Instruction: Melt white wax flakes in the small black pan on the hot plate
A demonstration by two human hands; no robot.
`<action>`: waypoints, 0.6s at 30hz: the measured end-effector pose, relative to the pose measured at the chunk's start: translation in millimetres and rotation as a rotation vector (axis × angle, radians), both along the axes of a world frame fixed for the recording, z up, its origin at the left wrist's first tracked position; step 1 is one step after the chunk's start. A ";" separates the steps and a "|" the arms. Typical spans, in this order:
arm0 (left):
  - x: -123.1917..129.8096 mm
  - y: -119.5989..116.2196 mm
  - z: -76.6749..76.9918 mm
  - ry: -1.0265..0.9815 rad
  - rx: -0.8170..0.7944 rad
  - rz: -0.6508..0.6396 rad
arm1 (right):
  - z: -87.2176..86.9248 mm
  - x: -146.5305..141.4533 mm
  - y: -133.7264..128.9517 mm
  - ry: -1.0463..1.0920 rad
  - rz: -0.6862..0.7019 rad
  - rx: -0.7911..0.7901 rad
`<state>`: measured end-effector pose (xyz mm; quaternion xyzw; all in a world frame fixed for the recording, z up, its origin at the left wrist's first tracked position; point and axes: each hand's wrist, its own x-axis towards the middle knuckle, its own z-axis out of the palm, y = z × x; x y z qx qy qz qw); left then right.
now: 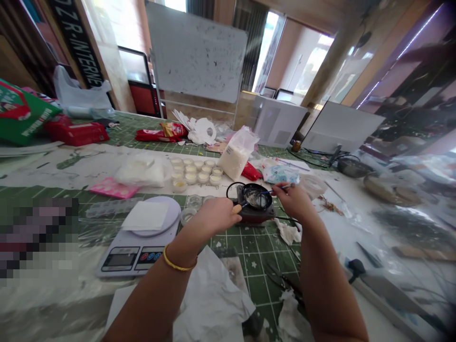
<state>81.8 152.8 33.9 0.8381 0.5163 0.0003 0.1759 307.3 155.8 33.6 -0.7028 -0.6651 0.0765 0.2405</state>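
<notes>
A small black pan (270, 200) sits on a dark red-and-black hot plate (257, 217), with whitish stuff inside it. My left hand (220, 212) is closed round the pan's handle (236, 209), whose light wooden end shows at the fingers. From the right, my right hand (290, 195) pinches a thin blue stirring stick (268, 192); its lower end reaches into the pan. What exactly the stick's tip looks like cannot be made out. Several small clear cups with pale yellowish filling (203, 177) stand in rows behind my left hand.
Left of my arm is a kitchen scale (123, 259) bearing white paper (145, 216). A bag of white pellets (235, 159) stands behind the pan. Crumpled tissue (210, 299) and scissors (281, 278) lie in front. A black cable (290, 218) runs right from the hot plate.
</notes>
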 end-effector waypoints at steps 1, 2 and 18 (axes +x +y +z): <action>-0.1 0.1 -0.3 0.000 0.001 -0.001 | -0.3 0.7 1.1 -0.019 -0.032 -0.011; -0.2 0.3 -0.9 0.000 0.004 -0.001 | -0.4 1.4 1.7 -0.019 -0.027 -0.032; 2.5 2.7 -7.1 -0.004 0.020 -0.001 | -14.4 -5.6 -0.2 0.160 0.036 0.064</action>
